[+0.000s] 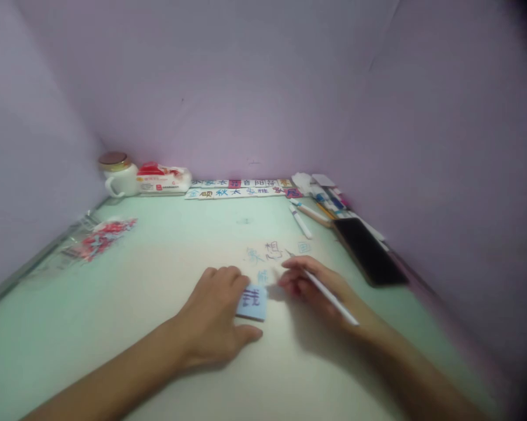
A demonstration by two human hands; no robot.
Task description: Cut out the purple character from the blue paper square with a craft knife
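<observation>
Gripping a pen (332, 297) right of the blue card (253, 310), right fingers (302, 263) could jog it if unclenched left fingers (238, 281) slip

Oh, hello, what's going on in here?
A person is sitting or standing at a pale green table with a pen in hand. The right hand holds a slim white pen, its tip pointing away from a small blue card with purple marks. The left hand covers the card's left side. Coloured characters show on the tabletop just beyond, and two rows of lettered cards lie by the back wall.
</observation>
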